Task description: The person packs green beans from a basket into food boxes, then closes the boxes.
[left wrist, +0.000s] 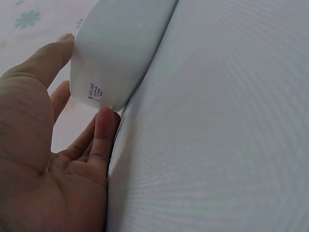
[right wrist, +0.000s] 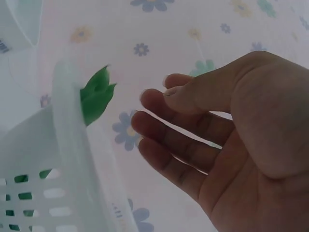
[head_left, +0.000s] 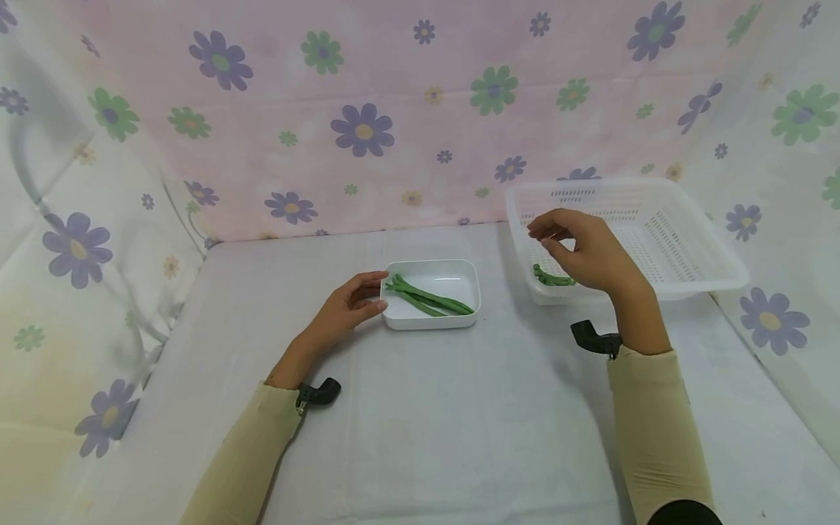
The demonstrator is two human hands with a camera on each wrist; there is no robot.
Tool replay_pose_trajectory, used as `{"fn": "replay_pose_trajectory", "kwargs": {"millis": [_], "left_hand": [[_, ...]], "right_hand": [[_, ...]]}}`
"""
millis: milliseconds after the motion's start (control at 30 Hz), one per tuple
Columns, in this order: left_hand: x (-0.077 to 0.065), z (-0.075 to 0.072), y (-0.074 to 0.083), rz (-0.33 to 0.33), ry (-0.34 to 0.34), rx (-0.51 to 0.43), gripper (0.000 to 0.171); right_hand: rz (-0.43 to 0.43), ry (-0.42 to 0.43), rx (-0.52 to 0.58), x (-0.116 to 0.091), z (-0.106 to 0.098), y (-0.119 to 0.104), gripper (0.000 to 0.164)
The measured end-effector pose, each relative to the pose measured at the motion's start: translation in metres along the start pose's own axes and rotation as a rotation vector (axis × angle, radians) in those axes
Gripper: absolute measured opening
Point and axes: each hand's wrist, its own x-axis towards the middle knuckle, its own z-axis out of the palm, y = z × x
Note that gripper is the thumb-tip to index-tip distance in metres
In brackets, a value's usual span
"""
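On the table sits a small white rectangular dish (head_left: 433,325) with a few long green beans (head_left: 429,297) lying in it. My left hand (head_left: 337,313) is at the dish's left end, thumb and fingertips touching its wall; the left wrist view shows small printed text on that wall (left wrist: 130,43). Over the left part of a white perforated basket (head_left: 709,281) hovers my right hand (head_left: 584,248), its fingers loosely bent with nothing between them. Below it, more green beans (head_left: 551,277) lie in the basket, partly hidden by the hand; their tips (right wrist: 96,94) show past the rim in the right wrist view.
A white cloth (head_left: 420,423) covers the table. Behind stands a pink flowered cloth backdrop (head_left: 407,168), with pale flowered cloth at both sides. The basket stands at the back right, near the backdrop. Black bands (head_left: 318,394) are strapped at both wrists.
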Motion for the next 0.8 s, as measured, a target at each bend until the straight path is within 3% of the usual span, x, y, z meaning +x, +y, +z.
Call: {"fn": "replay_pose_trajectory", "kwargs": {"millis": [300, 633, 800], "left_hand": [[0.001, -0.001, -0.002, -0.001, -0.005, 0.009, 0.060], [-0.001, -0.001, 0.000, 0.001, -0.004, 0.012, 0.060], [0.000, -0.001, 0.000, 0.006, -0.007, 0.009, 0.060]], "right_hand": [[0.126, -0.124, 0.012, -0.002, -0.001, 0.019, 0.028], [0.249, -0.378, 0.026, -0.005, 0.005, 0.044, 0.035], [0.307, -0.446, 0.011, -0.006, 0.008, 0.046, 0.034]]}}
